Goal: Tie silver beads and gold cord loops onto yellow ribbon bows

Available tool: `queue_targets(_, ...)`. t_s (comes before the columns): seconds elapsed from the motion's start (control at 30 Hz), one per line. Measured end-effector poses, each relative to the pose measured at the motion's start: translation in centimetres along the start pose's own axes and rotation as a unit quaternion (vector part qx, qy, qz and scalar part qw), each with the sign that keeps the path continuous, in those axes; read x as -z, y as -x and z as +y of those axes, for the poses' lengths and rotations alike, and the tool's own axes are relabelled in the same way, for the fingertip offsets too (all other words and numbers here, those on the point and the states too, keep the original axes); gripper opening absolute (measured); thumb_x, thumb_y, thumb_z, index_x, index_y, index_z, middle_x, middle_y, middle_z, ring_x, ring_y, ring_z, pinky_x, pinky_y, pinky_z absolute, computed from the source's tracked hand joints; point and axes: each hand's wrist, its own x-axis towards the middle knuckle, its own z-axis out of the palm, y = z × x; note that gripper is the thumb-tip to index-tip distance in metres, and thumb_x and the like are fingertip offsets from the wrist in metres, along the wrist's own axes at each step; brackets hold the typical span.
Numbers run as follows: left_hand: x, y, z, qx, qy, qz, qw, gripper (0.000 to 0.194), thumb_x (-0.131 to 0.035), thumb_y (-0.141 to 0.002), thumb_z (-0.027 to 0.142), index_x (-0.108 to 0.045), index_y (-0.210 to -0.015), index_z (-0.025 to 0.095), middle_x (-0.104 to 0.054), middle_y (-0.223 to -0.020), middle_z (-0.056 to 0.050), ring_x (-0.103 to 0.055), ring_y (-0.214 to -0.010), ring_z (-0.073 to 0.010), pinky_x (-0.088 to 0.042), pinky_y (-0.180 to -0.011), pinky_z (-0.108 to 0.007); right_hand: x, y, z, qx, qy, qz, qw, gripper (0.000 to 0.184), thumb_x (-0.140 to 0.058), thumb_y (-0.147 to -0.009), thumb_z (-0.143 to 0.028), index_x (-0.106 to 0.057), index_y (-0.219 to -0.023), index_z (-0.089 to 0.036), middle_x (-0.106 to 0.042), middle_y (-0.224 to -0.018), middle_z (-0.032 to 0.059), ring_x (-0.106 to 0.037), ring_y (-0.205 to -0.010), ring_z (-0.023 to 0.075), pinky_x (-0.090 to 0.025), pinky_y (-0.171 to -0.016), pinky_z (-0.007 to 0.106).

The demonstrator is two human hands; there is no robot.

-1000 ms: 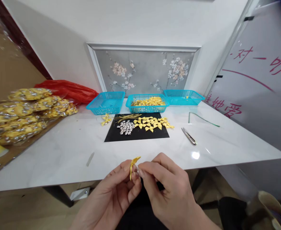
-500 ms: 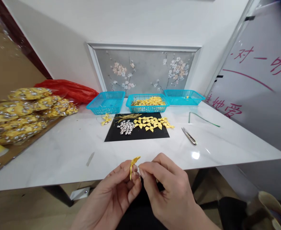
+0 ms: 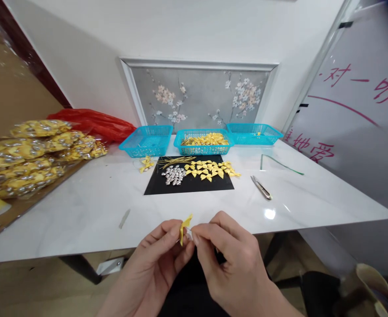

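Between the fingertips of my left hand [image 3: 157, 257] is a small yellow bow [image 3: 184, 230], held upright at the table's front edge. My right hand [image 3: 231, 257] is closed in a pinch just to its right. A fine, pale, needle-like piece [image 3: 189, 229] runs from those fingertips to the bow, too thin to name surely. Beyond both hands lies a black mat [image 3: 187, 189] with silver beads [image 3: 174, 175], several yellow bows [image 3: 207, 169] and thin yellowish strands [image 3: 175, 161] on it.
Three blue baskets stand at the back; the middle basket [image 3: 203, 149] holds yellow pieces. Thread snips [image 3: 261, 188] and a green strip [image 3: 282, 164] lie on the right. Bagged yellow-and-silver pieces [image 3: 25, 154] are piled at left beside a red plastic bag [image 3: 94, 125].
The bow has turned slightly in my left fingers, and the left hand has shifted a little. The pale piece between the bow and my right fingertips now shows more clearly.
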Motion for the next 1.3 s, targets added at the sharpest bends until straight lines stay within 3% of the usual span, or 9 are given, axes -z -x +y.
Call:
queue_targets(0.1, -0.06, 0.09, -0.02, -0.017, -0.026, -0.001, 1.000, 0.020, -0.093, -0.061, 0.011, -0.074, -0.069, 0.012, -0.069, -0.073, -0.002, -0.066, -0.070, -0.0135, -0.064, -0.075, -0.023, -0.07, 0.07, 0.04, 0.000, 0.004, 0.001, 1.000, 0.023, -0.051, -0.090, -0.001, -0.066, -0.076, -0.012, -0.055, -0.070, 0.0049, -0.052, -0.057, 0.0117, -0.044, -0.052, 0.022)
queue_targets(0.2, -0.13, 0.19, -0.05, -0.023, -0.035, 0.003, 0.999, 0.024, -0.095, -0.059, 0.015, -0.074, -0.070, 0.013, -0.070, -0.074, -0.002, -0.066, -0.072, -0.0134, -0.063, -0.076, -0.023, -0.17, 0.12, 0.10, 0.004, 0.009, 0.005, 1.000, 0.022, -0.052, -0.091, -0.002, -0.065, -0.076, -0.013, -0.055, -0.070, 0.0044, -0.052, -0.057, 0.0113, -0.044, -0.051, 0.022)
queue_targets(0.43, 0.00, 0.11, -0.20, -0.042, -0.071, -0.004, 0.997, 0.017, -0.090, -0.068, 0.018, -0.074, -0.071, 0.014, -0.070, -0.076, -0.001, -0.065, -0.073, -0.0127, -0.062, -0.077, -0.022, -0.01, 0.15, 0.08, 0.004, 0.011, -0.002, 1.000, 0.021, -0.051, -0.092, -0.002, -0.067, -0.082, -0.013, -0.054, -0.070, 0.0040, -0.050, -0.056, 0.0116, -0.043, -0.050, 0.023)
queue_targets(0.73, 0.69, 0.75, -0.43, -0.177, -0.217, -0.001, 0.960, 0.013, -0.086, -0.075, 0.028, -0.078, -0.078, 0.018, -0.075, -0.078, -0.003, -0.067, -0.080, -0.0174, -0.059, -0.078, -0.023, 0.48, 0.69, 0.64, -0.029, -0.002, -0.038, 0.999, 0.025, -0.049, -0.095, -0.003, -0.071, -0.089, -0.013, -0.053, -0.074, 0.0040, -0.055, -0.061, 0.0126, -0.046, -0.053, 0.023)
queue_targets(0.93, 0.76, 0.70, -0.43, -0.187, -0.226, 0.003, 0.956, 0.014, -0.086, -0.075, 0.028, -0.078, -0.077, 0.016, -0.074, -0.076, -0.003, -0.067, -0.077, -0.0170, -0.059, -0.075, -0.022, 0.47, 0.82, 0.77, -0.021, -0.003, -0.039, 0.999, 0.024, -0.050, -0.094, -0.003, -0.072, -0.095, -0.013, -0.053, -0.075, 0.0038, -0.056, -0.061, 0.0127, -0.047, -0.052, 0.023)
queue_targets(1.03, 0.70, 0.66, -0.38, -0.136, -0.158, -0.003, 0.978, 0.012, -0.086, -0.075, 0.022, -0.077, -0.076, 0.015, -0.074, -0.077, -0.003, -0.068, -0.076, -0.0155, -0.061, -0.076, -0.022, 0.39, 0.88, 0.78, -0.034, -0.013, -0.036, 0.999, 0.025, -0.050, -0.095, -0.003, -0.072, -0.095, -0.016, -0.054, -0.076, 0.0031, -0.057, -0.062, 0.0130, -0.048, -0.053, 0.024)
queue_targets(1.13, 0.71, 0.47, -0.39, -0.013, -0.037, -0.019, 0.999, 0.008, -0.080, -0.079, 0.009, -0.076, -0.073, 0.013, -0.071, -0.074, -0.003, -0.069, -0.069, -0.0127, -0.064, -0.073, -0.023, 0.38, 0.87, 0.79, -0.034, -0.016, -0.032, 0.999, 0.026, -0.050, -0.095, -0.003, -0.072, -0.098, -0.016, -0.054, -0.076, 0.0027, -0.057, -0.062, 0.0128, -0.049, -0.054, 0.024)
queue_targets(1.2, 0.71, 0.31, -0.47, 0.046, 0.027, -0.012, 0.999, 0.015, -0.071, -0.083, -0.001, -0.076, -0.074, 0.010, -0.071, -0.074, -0.004, -0.071, -0.066, -0.0123, -0.065, -0.071, -0.023, 0.39, 0.81, 0.76, -0.032, -0.016, -0.028, 0.999, 0.026, -0.050, -0.095, -0.003, -0.072, -0.100, -0.016, -0.056, -0.077, 0.0032, -0.059, -0.063, 0.0129, -0.052, -0.056, 0.023)
queue_targets(1.3, 0.58, 0.14, -0.65, 0.072, 0.078, 0.026, 0.994, 0.027, -0.057, -0.088, -0.009, -0.077, -0.078, 0.006, -0.074, -0.076, -0.008, -0.075, -0.067, -0.0138, -0.067, -0.070, -0.024, 0.34, 0.72, 0.67, -0.035, -0.024, -0.024, 0.999, 0.027, -0.052, -0.094, -0.002, -0.073, -0.101, -0.018, -0.058, -0.078, 0.0030, -0.061, -0.064, 0.0123, -0.053, -0.057, 0.022)
